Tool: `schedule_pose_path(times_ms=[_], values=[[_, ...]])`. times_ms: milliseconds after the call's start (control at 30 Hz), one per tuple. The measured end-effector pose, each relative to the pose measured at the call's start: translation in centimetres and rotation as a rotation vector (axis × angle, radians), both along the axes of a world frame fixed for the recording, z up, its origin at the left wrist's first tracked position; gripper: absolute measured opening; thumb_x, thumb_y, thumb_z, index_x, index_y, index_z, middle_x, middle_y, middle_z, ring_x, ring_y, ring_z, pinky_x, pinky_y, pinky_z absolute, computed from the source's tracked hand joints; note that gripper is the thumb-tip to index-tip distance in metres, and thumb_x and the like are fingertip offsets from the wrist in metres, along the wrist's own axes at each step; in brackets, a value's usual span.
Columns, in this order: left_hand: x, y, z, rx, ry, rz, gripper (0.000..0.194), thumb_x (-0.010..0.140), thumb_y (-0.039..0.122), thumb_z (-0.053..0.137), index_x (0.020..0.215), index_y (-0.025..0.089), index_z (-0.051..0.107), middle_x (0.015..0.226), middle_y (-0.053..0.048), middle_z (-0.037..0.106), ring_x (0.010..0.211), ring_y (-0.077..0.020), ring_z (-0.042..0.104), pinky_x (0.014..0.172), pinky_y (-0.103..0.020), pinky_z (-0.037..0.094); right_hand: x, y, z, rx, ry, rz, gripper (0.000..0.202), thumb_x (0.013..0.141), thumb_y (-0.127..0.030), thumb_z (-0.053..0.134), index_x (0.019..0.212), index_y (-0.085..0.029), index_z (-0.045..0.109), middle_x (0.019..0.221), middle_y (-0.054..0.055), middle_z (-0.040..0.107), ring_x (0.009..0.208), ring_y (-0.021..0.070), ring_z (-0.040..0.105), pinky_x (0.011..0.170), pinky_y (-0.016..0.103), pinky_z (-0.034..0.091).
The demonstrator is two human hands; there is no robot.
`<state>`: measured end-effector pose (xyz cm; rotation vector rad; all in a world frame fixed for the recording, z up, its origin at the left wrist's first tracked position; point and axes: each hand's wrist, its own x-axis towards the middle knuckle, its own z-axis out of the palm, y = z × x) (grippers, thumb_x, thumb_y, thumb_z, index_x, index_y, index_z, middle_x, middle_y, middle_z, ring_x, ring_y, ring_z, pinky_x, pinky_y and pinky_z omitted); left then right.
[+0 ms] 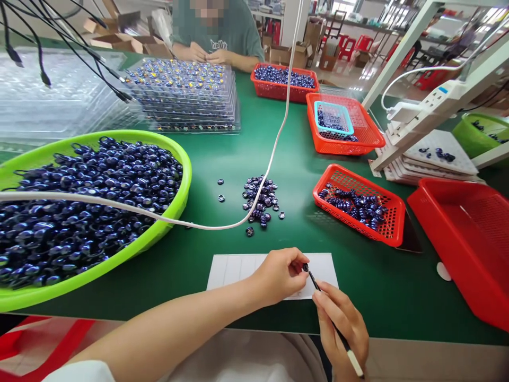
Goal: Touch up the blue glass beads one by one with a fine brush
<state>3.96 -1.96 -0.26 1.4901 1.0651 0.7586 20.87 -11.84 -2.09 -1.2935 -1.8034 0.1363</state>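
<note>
My left hand (278, 276) pinches a small dark shiny piece (306, 267) between thumb and fingertips. In my right hand (345, 318) is a slim black tool (353, 361) with a pale end, held like a pen. Its tip meets the dark piece; whether it is a brush or another tool I cannot make out. Both hands are over a white sheet of paper (234, 268) at the table's near edge. Beyond the sheet lies a loose pile of dark blue shiny pieces (260, 196), with a few strays around it.
At left, a large green basket (187, 175) brims with dark blue looped pieces. A white cable (274, 154) hangs across the table. Red baskets (393, 233) stand to the right, near a power strip (433, 103). Stacked clear trays (199, 114) and a seated person (222, 32) are opposite.
</note>
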Motion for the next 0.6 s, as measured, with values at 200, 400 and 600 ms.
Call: schedule_pose_path(times_ms=[200, 400, 600], values=[[-0.05, 0.03, 0.07, -0.005, 0.01, -0.003, 0.016, 0.073, 0.014, 0.067, 0.089, 0.014, 0.069, 0.075, -0.002, 0.07, 0.065, -0.0136, 0.064, 0.064, -0.022, 0.051, 0.41, 0.01, -0.09, -0.016, 0.087, 0.037, 0.046, 0.086, 0.001, 0.065, 0.122, -0.028, 0.068, 0.121, 0.007, 0.068, 0.099, 0.0235, 0.07, 0.078, 0.038, 0.061], [-0.07, 0.07, 0.01, -0.011, 0.004, -0.007, 0.016, 0.073, 0.015, 0.067, 0.089, 0.014, 0.069, 0.077, -0.002, 0.071, 0.066, -0.0137, 0.064, 0.062, -0.022, 0.051, 0.06, 0.08, -0.16, -0.095, 0.368, -0.03, 0.033, 0.088, -0.005, 0.067, 0.113, -0.026, 0.071, 0.118, 0.007, 0.07, 0.09, 0.0209, 0.072, 0.068, 0.033, 0.064], [-0.21, 0.1, 0.06, 0.036, 0.02, -0.036, 0.02, 0.074, 0.014, 0.065, 0.093, 0.013, 0.072, 0.079, -0.004, 0.072, 0.067, -0.0141, 0.066, 0.065, -0.022, 0.052, -0.29, 0.06, 0.06, -0.153, 0.456, -0.171, 0.021, 0.089, -0.015, 0.072, 0.109, -0.021, 0.072, 0.106, 0.008, 0.076, 0.069, 0.0176, 0.073, 0.065, 0.03, 0.065]])
